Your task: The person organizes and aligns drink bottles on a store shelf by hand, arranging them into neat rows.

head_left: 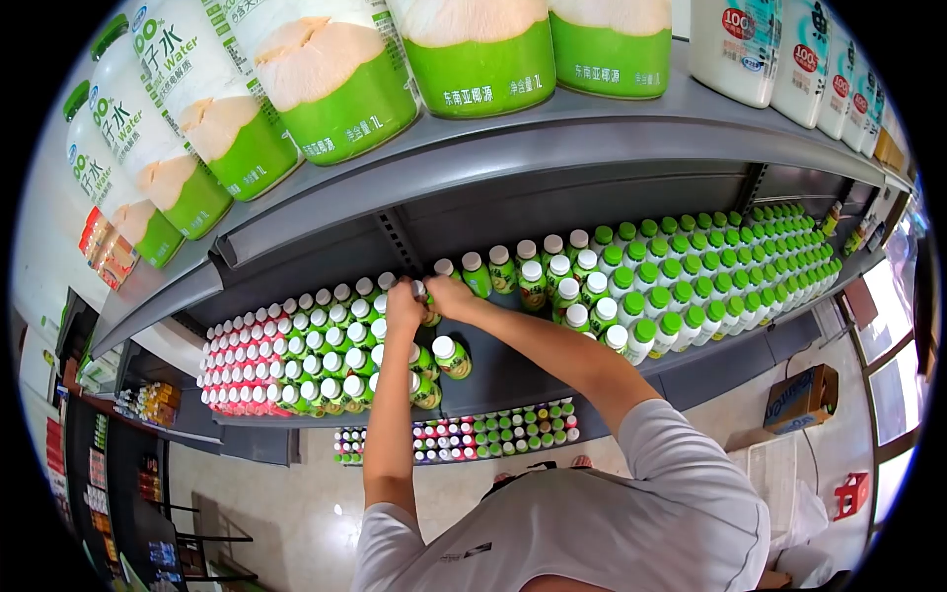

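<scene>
Both arms reach forward over the grey shelf among rows of small green bottles. My left hand (402,302) is closed, its fingers curled at the right edge of the white-capped green bottles (333,338); what it holds is hidden. Close beside it, my right hand (450,295) is closed around a white-capped green bottle (431,318), which shows between the two hands. Behind my right hand stands a back row of green bottles (475,276). Another white-capped bottle (453,357) stands apart in front, right of my left forearm.
Pink bottles (237,367) fill the shelf's left end; green-capped white bottles (681,296) fill the right. Large coconut water bottles (326,94) line the shelf above, whose edge (513,148) overhangs. More bottles (493,434) stand lower. A cardboard box (801,399) and red stool (850,495) are at right.
</scene>
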{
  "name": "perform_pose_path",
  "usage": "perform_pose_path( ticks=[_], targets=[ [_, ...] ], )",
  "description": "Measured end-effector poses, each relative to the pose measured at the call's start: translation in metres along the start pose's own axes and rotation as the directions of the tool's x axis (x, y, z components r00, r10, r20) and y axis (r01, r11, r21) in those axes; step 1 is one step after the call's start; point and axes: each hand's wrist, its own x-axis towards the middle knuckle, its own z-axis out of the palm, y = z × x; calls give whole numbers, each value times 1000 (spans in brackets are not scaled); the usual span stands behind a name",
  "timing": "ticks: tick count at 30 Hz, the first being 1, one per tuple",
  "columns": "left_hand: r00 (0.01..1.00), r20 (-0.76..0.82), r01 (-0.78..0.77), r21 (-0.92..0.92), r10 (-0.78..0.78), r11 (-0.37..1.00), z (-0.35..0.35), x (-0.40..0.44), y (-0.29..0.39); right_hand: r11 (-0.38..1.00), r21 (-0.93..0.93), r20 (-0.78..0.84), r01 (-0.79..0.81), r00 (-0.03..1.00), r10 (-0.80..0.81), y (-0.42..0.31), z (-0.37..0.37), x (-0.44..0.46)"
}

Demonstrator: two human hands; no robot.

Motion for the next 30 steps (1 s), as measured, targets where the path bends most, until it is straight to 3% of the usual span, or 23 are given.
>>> perform_pose_path(
  ticks=[4,7,10,11,13,14,15,17,20,22,24,28,30],
  targets=[
    [1000,-1,-11,-43,11,999,4,2,0,996,-20,-79,86,993,-88,10,2,2],
    [999,17,-28,-8,28,1000,5,2,0,998,-41,-24,45,999,-46,4,-7,-2],
    [1000,7,15,-32,-15,999,13,4,-5,995,96,-11,29,1000,-29,-49,-64,-41],
    [999,31,-24,-73,27,997,22,8,-22,988,150,147,-28,989,6,-59,-82,-49],
    [995,72,86,-266,-69,960,60,27,-66,976,207,201,70,973,-113,-59,-97,-75],
    [996,88,-1,-98,10,995,36,18,-41,964,242,231,114,958,-172,-56,-94,-91],
    [991,104,-96,70,88,993,12,7,-15,981,141,294,130,941,-167,-53,-90,-101],
    [995,95,-26,95,17,995,5,5,-6,984,28,371,174,913,-171,-47,-69,-116],
    [994,107,7,103,-18,995,1,2,-1,985,69,154,161,973,-169,-38,-44,-123],
    [994,105,-15,92,5,996,-4,2,0,998,63,189,30,981,-41,-32,-53,-111],
    [995,95,-50,71,43,996,-9,-3,-1,996,80,59,50,997,-55,-17,-54,-96],
    [990,140,-47,101,32,994,-15,-6,2,1000,-12,-43,8,999,-8,13,-49,-61],
    [990,143,1,76,-12,997,-18,-10,13,999,32,-42,-10,999,12,22,-45,-49]
  ],
)
